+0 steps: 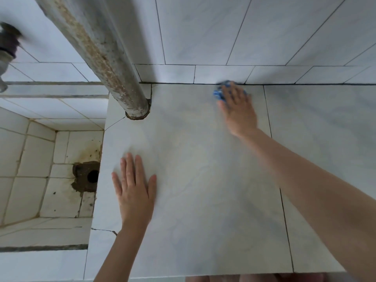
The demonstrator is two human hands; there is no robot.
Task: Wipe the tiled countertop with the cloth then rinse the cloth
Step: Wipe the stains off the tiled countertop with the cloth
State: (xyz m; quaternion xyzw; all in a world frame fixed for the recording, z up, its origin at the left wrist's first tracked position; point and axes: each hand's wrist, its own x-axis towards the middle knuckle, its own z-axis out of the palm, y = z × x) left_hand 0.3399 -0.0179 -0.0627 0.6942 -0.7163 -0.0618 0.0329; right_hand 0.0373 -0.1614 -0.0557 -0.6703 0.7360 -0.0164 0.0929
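The pale grey tiled countertop (203,180) fills the middle of the head view. A blue and white cloth (220,91) lies at the counter's far edge, against the wall joint. My right hand (238,109) presses down on the cloth and covers most of it; the hand is blurred. Flat on the counter near its left edge rests my left hand (134,190), fingers spread, holding nothing.
A rusty vertical pipe (105,58) passes through the counter at its far left corner. Left of the counter is a sunken tiled basin (30,169) with a stained drain hole (92,176). A tap (6,49) shows at the left edge. Tiled wall behind.
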